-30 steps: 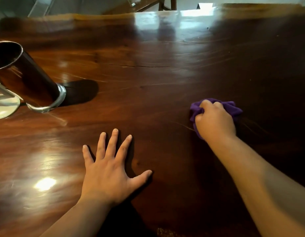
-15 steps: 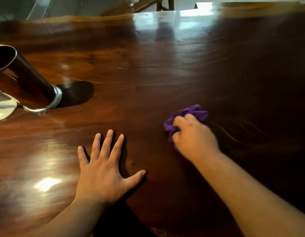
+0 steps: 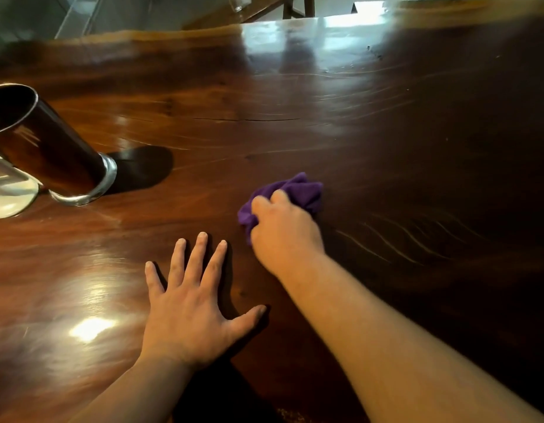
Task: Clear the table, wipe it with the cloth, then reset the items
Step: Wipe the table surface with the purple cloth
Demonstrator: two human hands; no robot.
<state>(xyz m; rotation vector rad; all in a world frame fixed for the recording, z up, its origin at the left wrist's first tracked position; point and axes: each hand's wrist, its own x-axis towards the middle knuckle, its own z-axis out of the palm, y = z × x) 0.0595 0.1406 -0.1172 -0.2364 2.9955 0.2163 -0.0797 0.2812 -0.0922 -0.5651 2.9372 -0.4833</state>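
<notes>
The hands are both down on the surface (image 3: 386, 123). The right hand (image 3: 284, 230) is closed around a purple cloth (image 3: 298, 190), bunched into a ball and pressed onto the wood. The cloth sticks out past the fingers on the far side. The left hand (image 3: 188, 303) lies flat with its fingers spread wide, holding nothing. It sits just beside the right hand, nearer the body.

The surface is dark, shiny wood with bright light spots. Thin wavy streaks show to the right of the cloth. A shiny metal cup (image 3: 47, 148) stands on the far left, well apart from both hands. Something pale and round (image 3: 11, 190) sits right next to it, cut off by the edge of the view, and I cannot tell what it is.

This looks like the wiping step, with the resetting step yet to come.

What could go wrong? If the cloth sweeps far to the left, it may bump the cup and knock it over. The cup is tall, so a push near its top could tip it. The cloth is balled up small, so it covers little wood on each pass, and spots could get missed. The flat left hand may leave prints on wood that is already clean.
</notes>
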